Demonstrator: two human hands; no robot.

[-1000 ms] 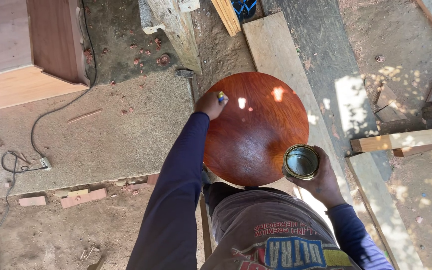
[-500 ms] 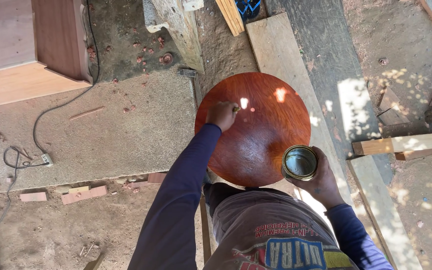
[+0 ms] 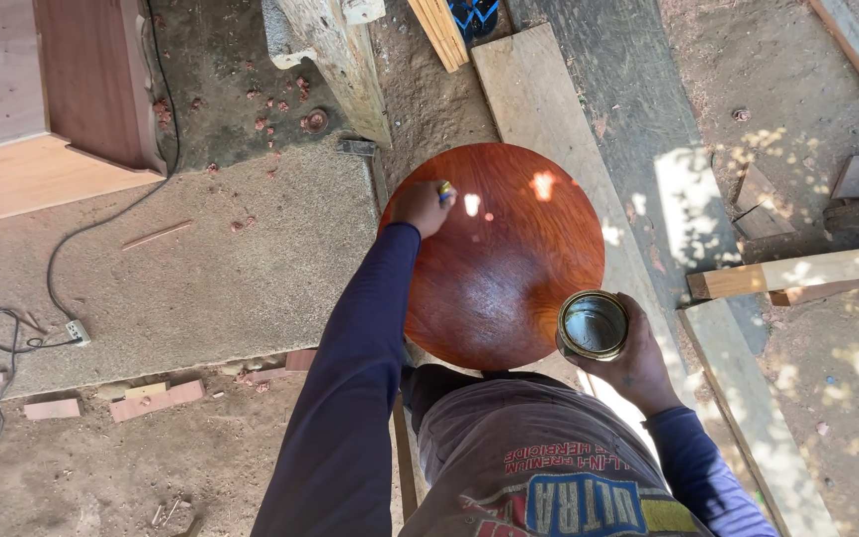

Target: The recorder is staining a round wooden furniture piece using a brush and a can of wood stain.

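Two hands work over a round, glossy reddish-brown wooden top at the centre of the head view. We see the left hand, at ten o'clock on the disc, with fingers curled tight around a small applicator with a yellow-and-blue tip, pressed against the wet-looking surface. Our right hand, at five o'clock just off the disc's rim, grips a small open metal tin from below, fingers wrapped about its wall. The tin stands upright; its inside shows a pale grey, reflective surface, and we cannot tell how full it is. Pale planks lie from twelve to four o'clock; a wooden cabinet sits at ten o'clock, well apart.
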